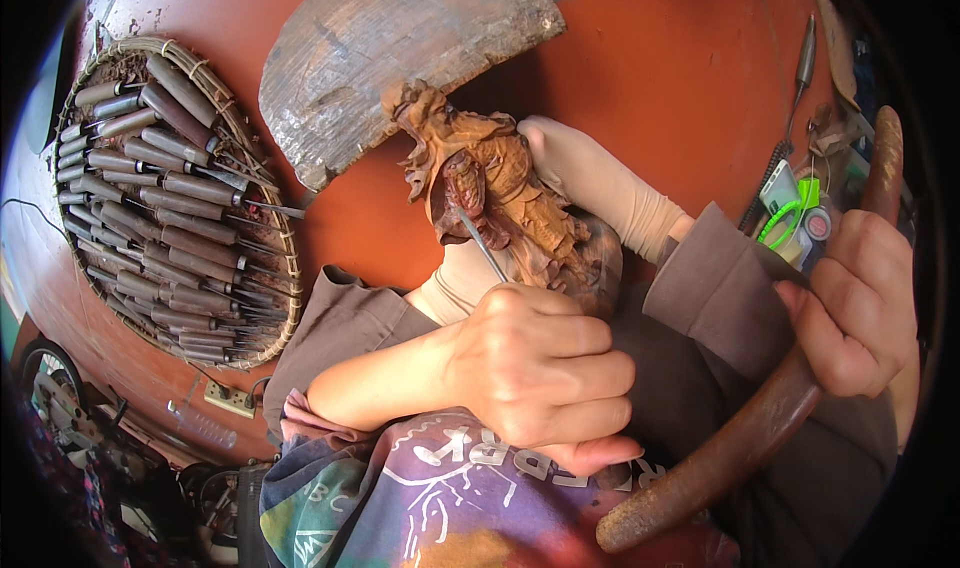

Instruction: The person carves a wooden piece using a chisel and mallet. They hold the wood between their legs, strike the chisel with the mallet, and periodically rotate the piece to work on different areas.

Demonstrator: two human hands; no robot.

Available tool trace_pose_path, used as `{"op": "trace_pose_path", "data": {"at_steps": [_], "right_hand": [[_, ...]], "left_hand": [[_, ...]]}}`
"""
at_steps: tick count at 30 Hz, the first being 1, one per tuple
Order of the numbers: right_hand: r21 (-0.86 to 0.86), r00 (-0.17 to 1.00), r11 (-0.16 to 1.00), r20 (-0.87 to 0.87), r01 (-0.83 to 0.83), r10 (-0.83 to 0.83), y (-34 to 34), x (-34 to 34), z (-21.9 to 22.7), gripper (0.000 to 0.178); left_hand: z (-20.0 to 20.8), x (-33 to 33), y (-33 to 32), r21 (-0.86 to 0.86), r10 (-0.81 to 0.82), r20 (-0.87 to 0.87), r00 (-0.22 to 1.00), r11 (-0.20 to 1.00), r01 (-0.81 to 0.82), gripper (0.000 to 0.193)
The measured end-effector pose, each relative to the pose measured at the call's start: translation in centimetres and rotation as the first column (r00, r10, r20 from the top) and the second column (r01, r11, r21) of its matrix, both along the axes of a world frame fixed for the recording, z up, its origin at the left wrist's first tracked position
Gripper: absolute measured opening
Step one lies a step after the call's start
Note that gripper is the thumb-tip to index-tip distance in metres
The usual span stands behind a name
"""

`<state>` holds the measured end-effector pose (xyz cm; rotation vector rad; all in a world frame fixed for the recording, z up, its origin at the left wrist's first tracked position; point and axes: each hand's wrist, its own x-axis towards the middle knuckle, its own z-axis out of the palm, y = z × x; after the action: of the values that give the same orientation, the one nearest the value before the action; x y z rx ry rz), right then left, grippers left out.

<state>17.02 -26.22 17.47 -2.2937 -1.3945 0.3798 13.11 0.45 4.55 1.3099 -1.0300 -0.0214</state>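
Note:
A brown wood carving [500,183] with deep folds and curls stands in front of me, held between my two feet in beige socks [600,183]. My left hand [545,373] is closed in a fist around a carving chisel [484,246]; its handle is hidden in the fingers. The thin metal shaft slants up to a reddish hollow in the carving, and its tip seems to touch there. At the right, my right hand [860,308] grips a curved wooden club [715,458] near its upper part. The club's thick end hangs low, apart from the chisel.
A round woven basket [290,308] full of wooden-handled chisels stands at the left. Beyond the carving lies a half-round wooden board [400,43] on the red floor [660,58]. A rotary tool handpiece [805,53] with cable and a green band [780,226] lie at the right.

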Motion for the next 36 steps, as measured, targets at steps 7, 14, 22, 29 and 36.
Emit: {"op": "trace_pose_path", "data": {"at_steps": [7,14,22,29,36], "right_hand": [[-0.043,0.996,0.997,-0.063,0.062,-0.065,-0.5,-0.4,0.4,0.041],[-0.020,0.998,0.998,-0.031,0.062,-0.062,-0.3,-0.7,0.2,0.039],[0.020,0.998,0.999,0.034,0.049,-0.050,-0.5,-0.6,-0.3,0.037],[0.036,0.995,0.999,0.097,0.034,-0.038,-1.0,-0.7,-0.3,0.035],[0.085,0.988,0.996,0.152,-0.010,-0.003,-1.5,-0.5,-1.4,0.032]], "left_hand": [[-1.3,-1.2,-1.0,-0.018,0.032,-0.055,0.998,0.999,-0.033,0.042],[-1.5,-1.1,-0.9,-0.026,0.025,-0.139,0.990,0.999,-0.029,0.041],[-0.2,0.5,-1.0,-0.041,0.024,-0.245,0.969,0.999,-0.035,0.034],[-1.4,0.9,-0.7,-0.057,-0.029,-0.107,0.994,0.998,0.023,0.034],[2.0,-0.1,-3.0,-0.126,0.022,-0.082,0.996,0.992,-0.033,0.032]]}}
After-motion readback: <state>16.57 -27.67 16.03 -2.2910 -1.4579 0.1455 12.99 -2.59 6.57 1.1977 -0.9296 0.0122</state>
